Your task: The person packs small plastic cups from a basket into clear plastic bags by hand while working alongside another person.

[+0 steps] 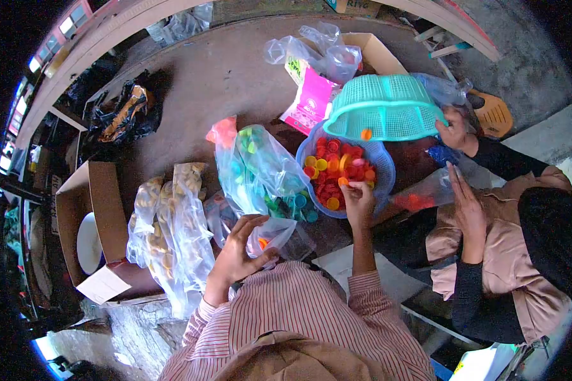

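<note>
My right hand (360, 202) pinches an orange bottle cap (342, 181) over the front of a blue plastic basket (388, 171). Red, orange and yellow bottle caps (327, 171) fill that basket. My left hand (238, 247) is curved at the mouth of a clear plastic bag (286, 233), thumb and fingers spread against its edge. Something orange shows inside that bag. Just beyond, a clear bag of green and blue caps (260, 168) leans toward the basket. A co-worker's hand (456, 131) holds a tilted turquoise basket (384, 105) above the blue one, with an orange cap (366, 134) at its rim.
Long clear bags of yellowish caps (165, 222) lie to my left, beside an open cardboard box (108, 203). At the back are a pink packet (310, 101) and another carton (378, 54). A co-worker sits close on my right, with a second hand (467, 213) raised.
</note>
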`<action>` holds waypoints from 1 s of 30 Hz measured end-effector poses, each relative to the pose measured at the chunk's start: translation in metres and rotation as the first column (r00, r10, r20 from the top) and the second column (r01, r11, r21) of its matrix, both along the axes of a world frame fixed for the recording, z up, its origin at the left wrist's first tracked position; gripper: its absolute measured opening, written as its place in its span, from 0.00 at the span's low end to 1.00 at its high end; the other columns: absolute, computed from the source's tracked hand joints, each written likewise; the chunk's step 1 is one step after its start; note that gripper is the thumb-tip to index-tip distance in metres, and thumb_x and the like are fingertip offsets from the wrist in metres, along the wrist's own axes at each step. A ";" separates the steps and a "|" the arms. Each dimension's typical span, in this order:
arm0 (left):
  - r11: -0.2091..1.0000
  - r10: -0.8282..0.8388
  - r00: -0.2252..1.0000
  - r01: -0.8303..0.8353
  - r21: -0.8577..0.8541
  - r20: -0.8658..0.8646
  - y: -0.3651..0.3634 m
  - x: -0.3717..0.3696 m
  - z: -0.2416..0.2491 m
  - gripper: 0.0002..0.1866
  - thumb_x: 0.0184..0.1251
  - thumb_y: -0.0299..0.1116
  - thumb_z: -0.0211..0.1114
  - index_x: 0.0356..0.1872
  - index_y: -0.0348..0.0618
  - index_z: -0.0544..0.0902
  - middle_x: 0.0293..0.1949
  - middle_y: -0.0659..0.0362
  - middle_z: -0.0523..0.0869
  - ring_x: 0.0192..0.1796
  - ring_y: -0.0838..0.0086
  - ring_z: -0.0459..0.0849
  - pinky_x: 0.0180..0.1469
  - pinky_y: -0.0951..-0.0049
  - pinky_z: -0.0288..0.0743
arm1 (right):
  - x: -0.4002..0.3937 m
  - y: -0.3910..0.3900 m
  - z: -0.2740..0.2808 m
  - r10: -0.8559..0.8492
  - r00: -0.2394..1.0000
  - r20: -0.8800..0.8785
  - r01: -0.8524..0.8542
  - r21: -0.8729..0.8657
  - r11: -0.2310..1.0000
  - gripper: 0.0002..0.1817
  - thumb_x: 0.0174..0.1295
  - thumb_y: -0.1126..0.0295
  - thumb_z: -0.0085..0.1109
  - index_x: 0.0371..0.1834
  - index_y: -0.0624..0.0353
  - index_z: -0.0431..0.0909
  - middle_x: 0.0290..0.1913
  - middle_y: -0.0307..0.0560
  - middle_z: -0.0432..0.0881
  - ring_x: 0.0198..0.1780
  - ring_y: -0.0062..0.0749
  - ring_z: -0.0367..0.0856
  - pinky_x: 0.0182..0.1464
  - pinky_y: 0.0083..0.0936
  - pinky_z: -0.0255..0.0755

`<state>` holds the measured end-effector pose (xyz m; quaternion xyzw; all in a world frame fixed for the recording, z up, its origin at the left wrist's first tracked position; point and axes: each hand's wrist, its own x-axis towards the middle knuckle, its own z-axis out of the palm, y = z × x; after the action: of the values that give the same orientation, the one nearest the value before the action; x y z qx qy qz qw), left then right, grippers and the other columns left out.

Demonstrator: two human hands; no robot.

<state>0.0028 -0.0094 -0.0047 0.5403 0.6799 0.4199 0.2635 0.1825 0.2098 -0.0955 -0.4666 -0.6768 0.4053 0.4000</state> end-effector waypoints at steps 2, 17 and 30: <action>1.000 -0.014 1.000 0.014 0.011 -0.003 -0.001 0.000 0.000 0.30 0.43 0.31 0.68 0.52 0.35 0.70 0.49 0.47 0.72 0.54 0.58 0.72 0.56 0.65 0.65 | 0.000 -0.010 0.002 -0.028 0.988 -0.150 0.009 -0.130 0.992 0.12 0.52 0.69 0.62 0.33 0.63 0.70 0.32 0.45 0.77 0.35 0.25 0.77 0.36 0.22 0.71; 0.999 0.008 1.000 -0.007 0.051 -0.018 -0.008 0.002 0.002 0.32 0.41 0.32 0.70 0.51 0.34 0.70 0.49 0.46 0.72 0.54 0.56 0.72 0.56 0.66 0.65 | -0.042 -0.126 0.083 0.268 0.905 -0.329 -0.264 0.058 0.963 0.12 0.47 0.75 0.64 0.35 0.62 0.73 0.27 0.41 0.76 0.32 0.22 0.73 0.38 0.20 0.67; 0.992 0.004 1.000 -0.005 0.125 0.014 -0.013 0.000 -0.002 0.30 0.40 0.30 0.69 0.50 0.34 0.71 0.48 0.47 0.73 0.53 0.57 0.72 0.56 0.65 0.65 | -0.042 -0.124 0.087 0.483 0.802 0.353 -0.598 0.453 0.662 0.12 0.46 0.62 0.63 0.30 0.58 0.79 0.47 0.49 0.72 0.48 0.42 0.71 0.48 0.34 0.65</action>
<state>0.0028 -0.0222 -0.0068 0.5514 0.6518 0.4659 0.2328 0.1409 0.0860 -0.0089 -0.1485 -0.9076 0.2472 0.3052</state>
